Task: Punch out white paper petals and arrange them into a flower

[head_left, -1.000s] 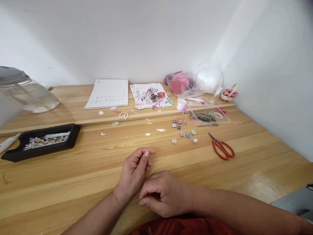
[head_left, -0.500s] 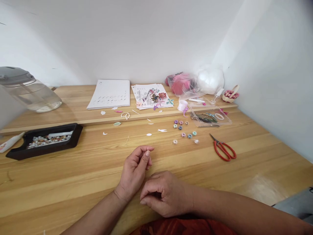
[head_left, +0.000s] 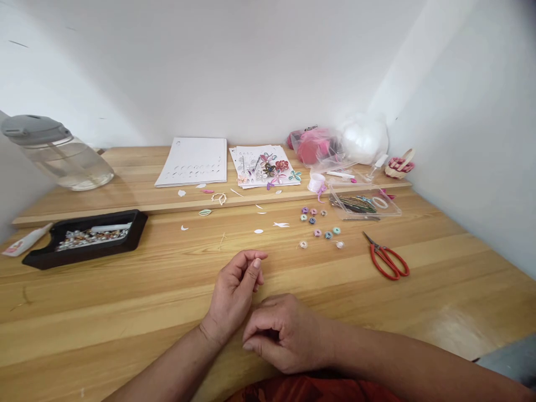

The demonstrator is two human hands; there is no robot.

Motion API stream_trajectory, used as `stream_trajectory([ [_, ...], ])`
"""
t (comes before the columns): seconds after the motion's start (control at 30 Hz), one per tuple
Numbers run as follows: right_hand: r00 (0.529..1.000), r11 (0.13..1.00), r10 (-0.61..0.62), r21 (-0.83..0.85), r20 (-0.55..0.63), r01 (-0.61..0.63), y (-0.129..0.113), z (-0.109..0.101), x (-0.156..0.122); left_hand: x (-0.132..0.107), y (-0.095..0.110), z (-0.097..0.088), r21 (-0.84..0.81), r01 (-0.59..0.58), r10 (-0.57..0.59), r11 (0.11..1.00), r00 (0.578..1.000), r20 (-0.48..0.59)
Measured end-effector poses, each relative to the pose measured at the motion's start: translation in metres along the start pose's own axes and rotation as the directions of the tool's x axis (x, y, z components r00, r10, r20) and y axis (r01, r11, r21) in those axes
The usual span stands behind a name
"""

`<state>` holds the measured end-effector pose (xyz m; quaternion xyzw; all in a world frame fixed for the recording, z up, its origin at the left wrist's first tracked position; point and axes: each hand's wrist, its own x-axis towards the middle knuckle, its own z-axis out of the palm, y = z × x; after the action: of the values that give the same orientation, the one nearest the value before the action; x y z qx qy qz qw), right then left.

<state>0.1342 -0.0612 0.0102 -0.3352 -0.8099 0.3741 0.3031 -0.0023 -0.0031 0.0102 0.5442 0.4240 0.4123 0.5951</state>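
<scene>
My left hand (head_left: 238, 287) rests on the wooden table (head_left: 159, 312), its fingers curled in and the thumb laid against them, with nothing visible in it. Just below and to the right, my right hand (head_left: 285, 332) lies loosely closed, knuckles up; no object shows in its grip. The two hands sit close together. Beyond them are a white leaf-shaped paper piece (head_left: 258, 231), a forked paper cutout (head_left: 281, 225) and several small thread bobbins (head_left: 329, 235). Red-handled scissors (head_left: 387, 261) lie to the right, apart from both hands.
A black tray (head_left: 138, 231) of beads and a glue tube (head_left: 27, 241) are at left, below a water jug (head_left: 62, 162). On the raised shelf lie paper sheets (head_left: 195, 159), beaded flowers (head_left: 272, 167) and a small basket (head_left: 400, 166). A clear box (head_left: 391, 211) holds thin tools.
The view has turned slightly left, so the table's things appear a little further right. Both hands keep the same pose, and nothing on the table has moved.
</scene>
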Motion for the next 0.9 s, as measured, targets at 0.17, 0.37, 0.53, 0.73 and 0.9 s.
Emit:
stream_trajectory([
  [0.17, 1.000, 1.000, 0.003, -0.018, 0.017, -0.003, 0.0007, -0.0005, 0.0001, 0.0002, -0.0006, -0.0005, 0.009, -0.001, 0.001, 1.000, 1.000, 0.000],
  [0.37, 1.000, 1.000, 0.006, -0.015, 0.024, -0.006, 0.0011, -0.0007, 0.0000, 0.0006, -0.0012, -0.0003, 0.014, -0.013, 0.013, 1.000, 1.000, -0.003],
  [0.53, 1.000, 1.000, 0.000, -0.001, 0.015, 0.000, -0.0002, -0.0014, 0.0009, 0.0007, -0.0002, 0.0000, 0.019, -0.015, 0.015, 1.000, 1.000, 0.000],
  [0.73, 1.000, 1.000, 0.014, -0.004, 0.020, -0.014, -0.0012, -0.0021, 0.0004, 0.0003, 0.0005, 0.0008, -0.005, -0.018, 0.018, 1.000, 1.000, 0.010],
  [0.9, 0.999, 0.999, 0.037, -0.034, 0.022, -0.036, -0.0016, -0.0020, -0.0013, 0.0012, -0.0014, -0.0006, -0.026, -0.068, 0.066, 0.997, 0.995, -0.072],
])
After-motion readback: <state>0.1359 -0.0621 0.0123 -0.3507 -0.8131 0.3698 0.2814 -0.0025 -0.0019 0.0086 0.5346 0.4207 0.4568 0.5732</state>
